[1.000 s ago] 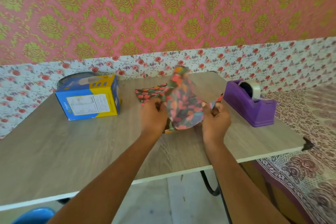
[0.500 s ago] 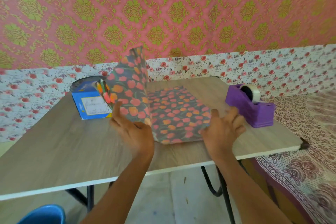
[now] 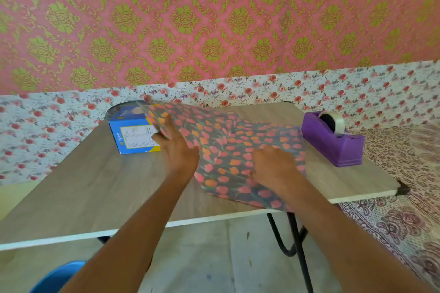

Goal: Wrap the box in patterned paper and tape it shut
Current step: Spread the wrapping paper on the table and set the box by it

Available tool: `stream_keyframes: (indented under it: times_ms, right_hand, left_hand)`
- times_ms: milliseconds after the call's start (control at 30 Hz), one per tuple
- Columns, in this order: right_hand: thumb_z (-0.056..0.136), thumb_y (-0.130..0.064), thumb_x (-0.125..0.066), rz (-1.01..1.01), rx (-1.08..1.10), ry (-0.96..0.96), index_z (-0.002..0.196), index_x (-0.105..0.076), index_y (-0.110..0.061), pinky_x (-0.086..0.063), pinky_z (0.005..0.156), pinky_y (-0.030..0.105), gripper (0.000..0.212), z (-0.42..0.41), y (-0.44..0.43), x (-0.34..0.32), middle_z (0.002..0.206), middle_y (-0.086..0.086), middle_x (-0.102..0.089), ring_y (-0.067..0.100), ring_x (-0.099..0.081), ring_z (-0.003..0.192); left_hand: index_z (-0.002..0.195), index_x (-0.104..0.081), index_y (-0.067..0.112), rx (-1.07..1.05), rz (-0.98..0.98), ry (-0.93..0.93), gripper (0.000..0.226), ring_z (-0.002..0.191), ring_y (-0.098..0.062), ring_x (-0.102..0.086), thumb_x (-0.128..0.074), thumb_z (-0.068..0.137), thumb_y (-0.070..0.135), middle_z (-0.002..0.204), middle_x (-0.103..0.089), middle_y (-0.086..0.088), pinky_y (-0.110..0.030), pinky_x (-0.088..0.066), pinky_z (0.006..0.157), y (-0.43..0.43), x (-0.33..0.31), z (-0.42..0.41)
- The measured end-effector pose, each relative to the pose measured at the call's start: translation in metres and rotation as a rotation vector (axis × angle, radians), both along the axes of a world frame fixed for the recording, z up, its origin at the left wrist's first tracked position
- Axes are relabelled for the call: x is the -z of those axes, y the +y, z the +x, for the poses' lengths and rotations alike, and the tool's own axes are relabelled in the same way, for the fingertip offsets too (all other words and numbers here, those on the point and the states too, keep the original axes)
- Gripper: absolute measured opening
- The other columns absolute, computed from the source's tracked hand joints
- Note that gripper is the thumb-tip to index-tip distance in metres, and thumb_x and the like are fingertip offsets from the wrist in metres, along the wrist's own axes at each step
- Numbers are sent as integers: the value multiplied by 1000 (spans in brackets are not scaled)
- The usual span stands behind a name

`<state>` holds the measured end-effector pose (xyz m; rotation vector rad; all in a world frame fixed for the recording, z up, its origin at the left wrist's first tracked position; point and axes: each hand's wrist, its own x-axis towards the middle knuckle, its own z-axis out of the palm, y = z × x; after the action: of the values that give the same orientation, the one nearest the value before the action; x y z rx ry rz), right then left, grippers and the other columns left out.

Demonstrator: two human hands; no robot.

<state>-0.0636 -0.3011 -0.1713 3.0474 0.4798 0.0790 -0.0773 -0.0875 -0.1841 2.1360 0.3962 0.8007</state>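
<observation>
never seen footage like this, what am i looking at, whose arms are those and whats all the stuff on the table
There is no machine here. One camera, worn on a person's head, looks down at their own two bare arms. On the wooden table lie a blue and yellow box, a purple tape dispenser to the right, and a sheet of dark tulip-patterned paper between them. The right hand rests flat on the paper. The left hand lies with straight fingers on the sheet's left part, which rises against the box. The box is not yet wrapped.
</observation>
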Motion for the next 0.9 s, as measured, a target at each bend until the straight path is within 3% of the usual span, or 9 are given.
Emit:
stream_keyframes:
  times_ms: [133,200,267,333,467,600,700,800,900]
  right_hand:
    - [88,-68,-60,-17,-64,144,148,-43,-35,-30,112,53,71,21,-10,-2,152,11,-41,34,-36,143]
    - [92,-71,-52,9,-70,301,155,-35,-36,-31,116,47,74,26,-16,5,159,13,-38,35,-34,146]
    - [93,-74,-46,37,-46,302,151,-41,-33,-42,110,42,72,26,-18,14,150,15,-50,36,-46,137]
    - [93,-71,-49,55,-23,239,130,-59,-24,-48,95,37,61,25,-12,17,131,14,-63,35,-59,120]
    - [99,-44,-55,-28,-37,200,121,-62,-16,-43,82,34,37,21,-1,2,129,15,-58,35,-59,116]
    - [98,-34,-59,-5,-37,85,127,-56,-15,-46,86,39,35,33,-6,-7,129,14,-53,37,-57,119]
    - [96,-45,-62,82,-45,182,145,-48,-21,-46,104,47,56,47,-17,-2,147,18,-45,38,-46,135]
    - [91,-67,-58,34,-13,351,146,-50,-24,-44,107,45,69,52,-16,8,149,13,-50,35,-48,136]
    - [88,-70,-58,-19,-57,259,117,-66,-16,-50,93,38,62,55,0,10,123,11,-65,35,-60,118]
  left_hand:
    - [153,-28,31,-349,567,142,106,137,-46,-28,-80,65,5,160,-11,-22,-59,-37,102,-3,4,8]
    - [143,-45,20,-327,722,157,92,132,-44,-37,-78,59,5,155,-28,-20,-59,-36,101,-13,11,-1]
    - [127,-57,16,-231,824,204,62,124,-36,-43,-76,68,14,140,-44,-13,-54,-34,101,-26,22,-10]
    - [121,-60,20,-53,836,312,36,124,-26,-47,-63,88,34,131,-53,-3,-50,-29,103,-35,33,-14]
    - [126,-57,20,169,744,473,53,129,-26,-52,-40,98,62,137,-56,-2,-47,-28,108,-29,55,-1]
    - [147,-45,25,410,681,505,68,144,-21,-39,-41,96,70,157,-40,4,-48,-29,117,0,54,25]
    - [155,-36,32,587,591,578,98,150,-10,-29,-43,74,87,164,-29,13,-46,-21,123,24,47,41]
    - [153,-43,25,722,466,582,111,151,-10,-29,-57,59,82,163,-31,11,-37,-22,125,44,44,57]
    - [151,-44,15,691,528,623,95,152,-20,-27,-59,67,57,164,-29,-4,-35,-25,123,47,34,74]
